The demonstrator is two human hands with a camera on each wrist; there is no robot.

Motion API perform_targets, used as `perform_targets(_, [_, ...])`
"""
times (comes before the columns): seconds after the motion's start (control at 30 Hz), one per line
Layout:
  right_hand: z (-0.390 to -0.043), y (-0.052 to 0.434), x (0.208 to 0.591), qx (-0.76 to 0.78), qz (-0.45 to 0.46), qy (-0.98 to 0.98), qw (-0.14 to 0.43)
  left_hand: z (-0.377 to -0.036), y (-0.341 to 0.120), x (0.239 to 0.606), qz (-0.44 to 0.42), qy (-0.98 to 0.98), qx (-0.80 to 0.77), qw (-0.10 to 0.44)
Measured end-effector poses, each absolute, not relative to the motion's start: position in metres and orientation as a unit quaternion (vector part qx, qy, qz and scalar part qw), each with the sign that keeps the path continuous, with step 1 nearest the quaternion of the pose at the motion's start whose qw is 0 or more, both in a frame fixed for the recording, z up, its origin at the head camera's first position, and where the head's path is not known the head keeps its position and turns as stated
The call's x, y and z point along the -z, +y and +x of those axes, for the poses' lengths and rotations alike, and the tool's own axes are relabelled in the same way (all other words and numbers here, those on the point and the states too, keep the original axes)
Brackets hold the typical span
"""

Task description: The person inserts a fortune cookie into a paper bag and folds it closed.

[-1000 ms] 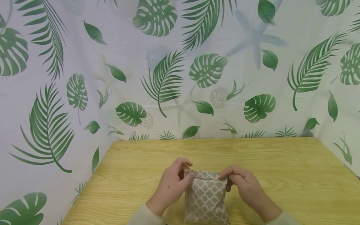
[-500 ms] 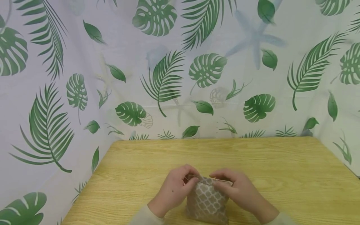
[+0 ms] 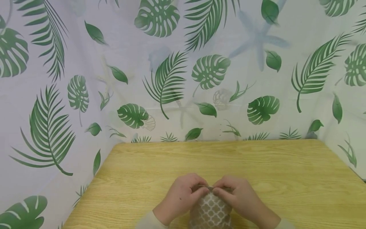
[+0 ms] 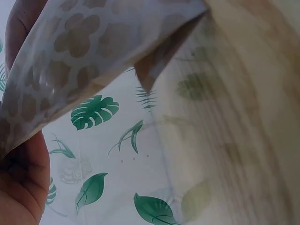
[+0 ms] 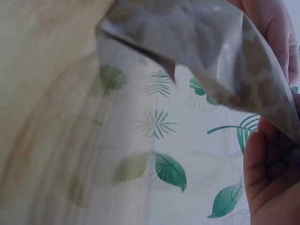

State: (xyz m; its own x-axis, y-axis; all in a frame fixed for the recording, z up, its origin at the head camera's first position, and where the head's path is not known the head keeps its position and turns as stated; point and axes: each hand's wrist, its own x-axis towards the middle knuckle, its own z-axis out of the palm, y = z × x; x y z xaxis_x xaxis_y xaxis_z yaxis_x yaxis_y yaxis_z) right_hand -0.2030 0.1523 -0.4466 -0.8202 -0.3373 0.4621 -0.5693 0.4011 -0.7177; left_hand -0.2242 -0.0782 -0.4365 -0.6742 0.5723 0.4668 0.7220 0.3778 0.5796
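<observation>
A beige paper bag [image 3: 213, 210] with a white lattice pattern is held at the table's near side, its lower part cut off by the frame. My left hand [image 3: 183, 197] pinches its top edge between thumb and fingers. Close beside it, my right hand [image 3: 243, 198] pinches the same edge, the thumbs almost meeting. In the left wrist view the bag [image 4: 103, 37] slants across the top, with part of a hand [image 4: 23, 183] at the left. From the right wrist, the bag [image 5: 187, 42] shows creases and a pointed fold, beside a hand [image 5: 276, 187].
The wood-grain table [image 3: 160, 159] spreads beyond and to both sides of the hands. A white cloth [image 3: 171, 127] printed with green leaves and pale starfish hangs behind the table and along its sides.
Both hands have moved inward along the bag's top edge, from its two corners to the middle, and slightly nearer the body. The bag's top looks narrower and gathered between them.
</observation>
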Motion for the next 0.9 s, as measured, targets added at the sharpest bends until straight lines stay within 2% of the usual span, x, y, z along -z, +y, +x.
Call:
perform_targets(0.4, [-0.211, 0.170, 0.443, -0.478, 0.236, -0.843, 0.070, -0.230, -0.088, 0.426, -0.334, -0.842, 0.412, 0.101])
perform_targets(0.9, [-0.214, 0.179, 0.438, -0.449, 0.208, -0.864, 0.098, -0.235, -0.095, 0.423, -0.334, -0.847, 0.395, 0.117])
